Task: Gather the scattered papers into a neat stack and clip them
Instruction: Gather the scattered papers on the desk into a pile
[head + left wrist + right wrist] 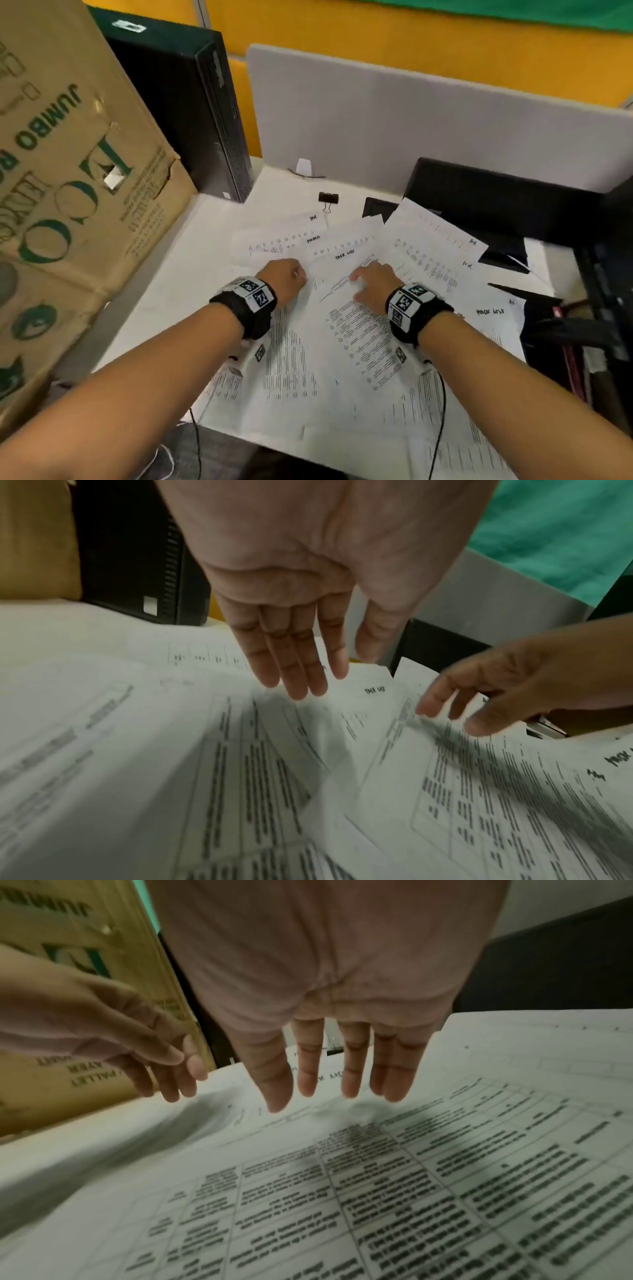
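The white printed paper sheets (342, 342) are being seen spread in an overlapping fan across the white counter (164, 291), several of them turned at different angles and some bearing handwritten headings. The left hand (284, 279) is being held just above the left part of the spread; in the left wrist view its fingers (291, 664) are being kept straight and close together, palm down, with nothing gripped. The right hand (371, 284) is being held over the middle sheets, its fingers (346, 1066) extended and slightly parted, with nothing held; whether the fingertips are touching the paper cannot be told. The two hands are being kept near each other, but apart. The small black binder clip (328, 200) is being left lying on the counter beyond the papers, at their far edge, well apart from both hands. A large brown cardboard box (68, 171) is being seen standing at the left, with a black upright computer case (185, 113) beside it.
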{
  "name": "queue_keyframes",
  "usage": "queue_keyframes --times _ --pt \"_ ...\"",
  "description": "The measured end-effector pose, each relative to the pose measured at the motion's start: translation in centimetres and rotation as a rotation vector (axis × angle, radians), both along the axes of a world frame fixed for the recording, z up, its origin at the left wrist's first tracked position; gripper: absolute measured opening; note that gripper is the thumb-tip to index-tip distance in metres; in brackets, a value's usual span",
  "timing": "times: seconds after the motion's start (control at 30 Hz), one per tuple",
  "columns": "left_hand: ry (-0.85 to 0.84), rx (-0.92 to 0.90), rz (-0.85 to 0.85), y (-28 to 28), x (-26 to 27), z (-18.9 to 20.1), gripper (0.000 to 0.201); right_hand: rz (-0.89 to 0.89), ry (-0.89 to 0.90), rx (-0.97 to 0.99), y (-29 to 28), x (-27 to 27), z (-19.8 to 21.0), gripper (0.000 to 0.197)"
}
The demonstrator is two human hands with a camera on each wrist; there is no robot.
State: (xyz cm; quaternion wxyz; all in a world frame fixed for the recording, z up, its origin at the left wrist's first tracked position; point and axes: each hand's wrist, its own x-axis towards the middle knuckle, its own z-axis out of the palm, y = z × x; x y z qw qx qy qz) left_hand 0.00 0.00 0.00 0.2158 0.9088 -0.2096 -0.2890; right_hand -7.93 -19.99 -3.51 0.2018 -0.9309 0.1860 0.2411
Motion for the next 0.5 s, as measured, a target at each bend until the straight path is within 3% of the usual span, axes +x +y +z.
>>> queue_keyframes --times 0.13,0.27,0.37,0.5 --pt "0.070 0.033 -0.032 -1.5 -1.3 -1.5 0.020 -0.221 -0.090 -0.182 -1.3 0.2 -0.5 0.068" --pt "0.062 0.053 -0.076 -3.0 -1.8 -2.4 0.020 -0.506 -0.002 -0.171 -5.1 -1.2 -1.0 0.082" --pt "0.038 0.051 -0.091 -3.9 -1.8 -2.8 0.018 -0.533 -0.038 -0.201 -6.3 -1.8 -1.3 0.066" --pt "0.033 0.021 -0.082 -4.8 -1.6 -2.6 0.018 -0.488 -0.220 -0.232 -6.9 -2.2 -0.7 0.018"
